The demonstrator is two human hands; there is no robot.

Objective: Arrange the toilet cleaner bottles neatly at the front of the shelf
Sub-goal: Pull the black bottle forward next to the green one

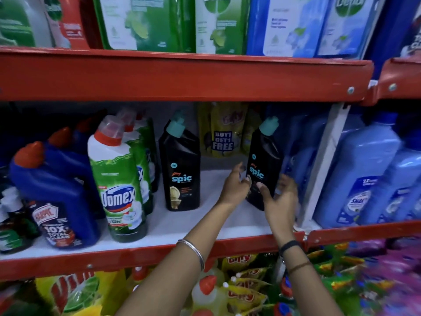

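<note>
Head: both hands' grip point(255, 188) around black bottle point(262, 160)

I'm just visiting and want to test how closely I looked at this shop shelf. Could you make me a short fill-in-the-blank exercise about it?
1. Both hands, left hand and right hand, are at a black Spic bottle whose cap is coloured ____.
2. A second Spic bottle stands upright to its ____.
3. The green and white Domex bottle has a ____ cap.
4. The shelf edge is painted ____.

Missing words: teal; left; red; red
</note>
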